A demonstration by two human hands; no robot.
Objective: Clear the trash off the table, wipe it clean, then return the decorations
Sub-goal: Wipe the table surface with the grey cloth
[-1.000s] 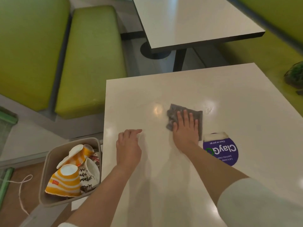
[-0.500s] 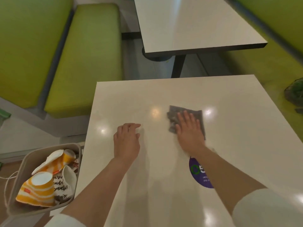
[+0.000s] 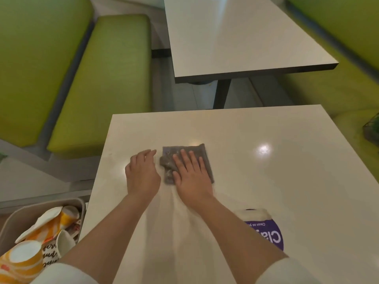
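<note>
From the head camera, the right hand (image 3: 191, 173) lies flat, fingers straight and slightly spread, pressing a grey folded cloth (image 3: 202, 160) onto the pale square tabletop (image 3: 287, 181) near its middle. The left hand (image 3: 142, 173) rests just beside it, fingers together. A beige bin of crumpled paper cups (image 3: 41, 232) sits left of the table.

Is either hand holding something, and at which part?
Nothing is gripped. The right hand presses flat on the grey cloth; the left hand rests on the table.
</note>
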